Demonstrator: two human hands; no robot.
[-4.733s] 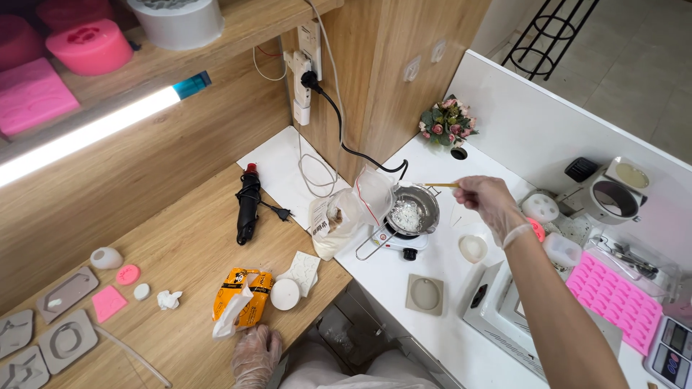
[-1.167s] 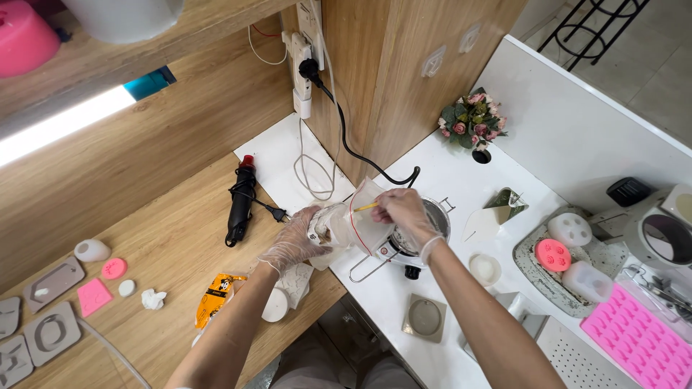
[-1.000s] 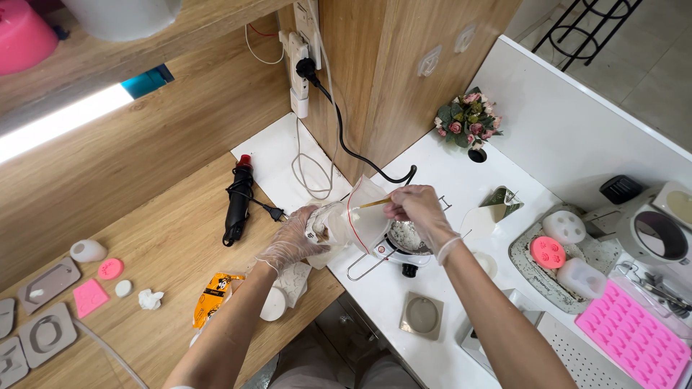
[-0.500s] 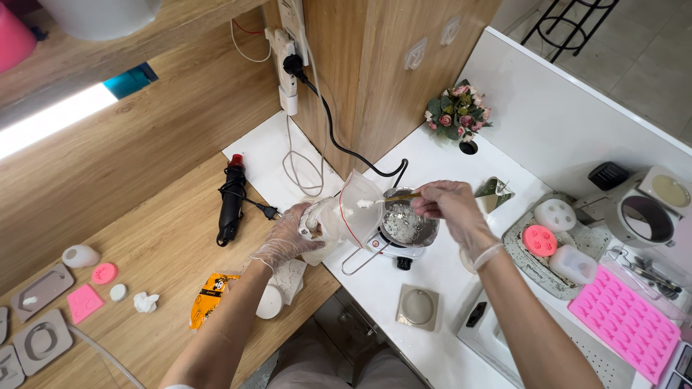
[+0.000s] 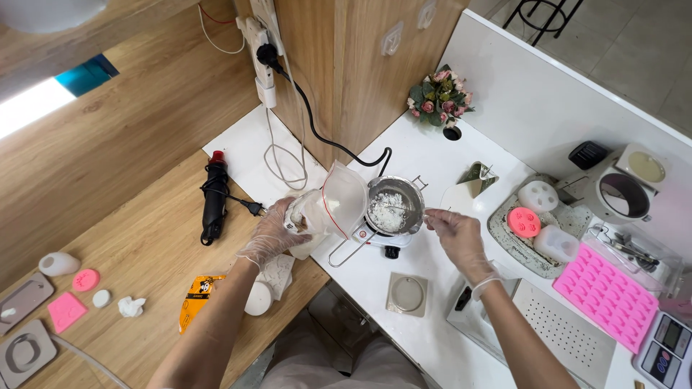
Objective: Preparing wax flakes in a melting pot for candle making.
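My gloved left hand (image 5: 276,232) grips a clear zip bag (image 5: 337,202) with a red seal line and holds it tilted, mouth open, beside a small metal pot (image 5: 395,204). The pot holds white flakes and stands on a small white hot plate (image 5: 375,236) on the white counter. My gloved right hand (image 5: 455,235) hovers just right of the pot, fingers pinched on a thin stick (image 5: 434,210) that points toward the pot. Only a short length of the stick shows.
A black heat gun (image 5: 212,202) lies on the wooden desk, an orange packet (image 5: 194,308) nearer me. A grey square mould (image 5: 407,294), a tray of moulds (image 5: 504,238), a pink silicone mould (image 5: 607,292), a scale (image 5: 669,353) and a flower pot (image 5: 437,106) share the counter.
My right hand carried flakes on the stick from the bag to the pot, then drew back to the pot's right. My left hand came up from the desk edge and took hold of the bag.
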